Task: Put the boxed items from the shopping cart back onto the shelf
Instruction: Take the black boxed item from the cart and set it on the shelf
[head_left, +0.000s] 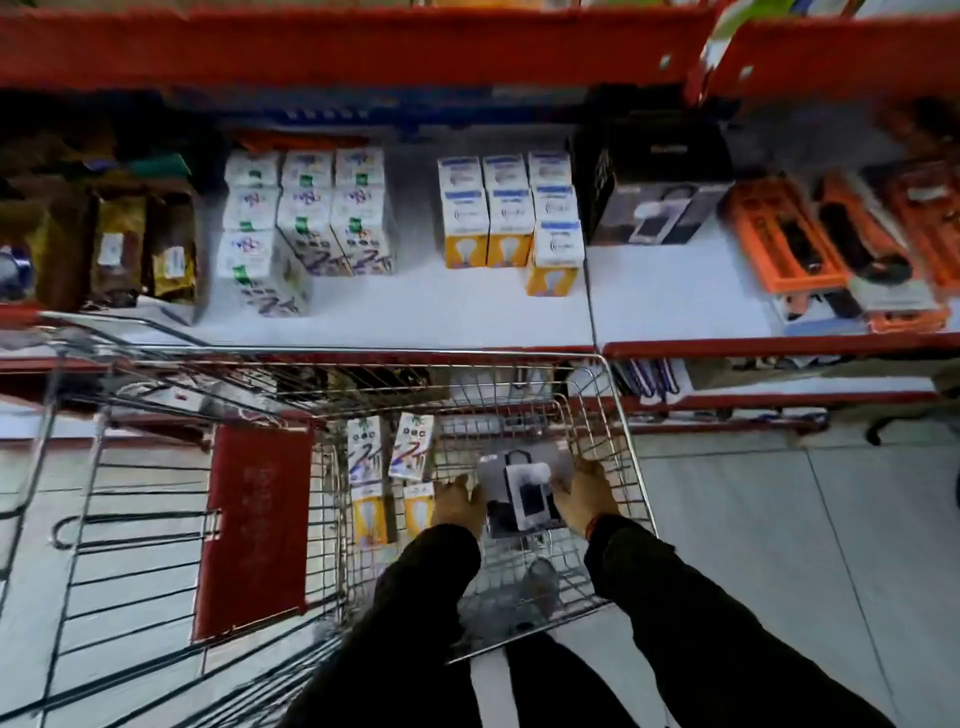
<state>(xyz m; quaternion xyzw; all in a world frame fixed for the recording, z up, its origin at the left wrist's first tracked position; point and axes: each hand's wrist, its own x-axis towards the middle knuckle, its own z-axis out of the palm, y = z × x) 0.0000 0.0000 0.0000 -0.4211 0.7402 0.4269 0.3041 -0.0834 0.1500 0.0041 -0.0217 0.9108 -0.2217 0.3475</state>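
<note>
**Head view: both hands on a dark box inside the cart**

Head view, looking down past two dark sleeves. Largest, far beyond the hands: white shelf with red edging, stocked in rows. Directly ahead of the hands there, yellow-and-white bulb boxes; ahead and left of them, white patterned boxes; ahead and slightly right, one large dark box on the shelf; farther right, orange blister packs; far left, brown packets.

Around the hands: wire shopping cart, rim touching the shelf's front edge. Well left of the left hand, the cart's red flap.

Between the hands: dark boxed item with a white picture on top, low in the basket. Left hand pressed to its left side, right hand to its right side, fingers curled against the box, gripping it from both flanks. Lifted or resting on the wire floor: cannot tell.

Just left of the left hand: two small bulb boxes in the cart. Beyond those, two slim patterned boxes in the cart, leaning side by side.
</note>
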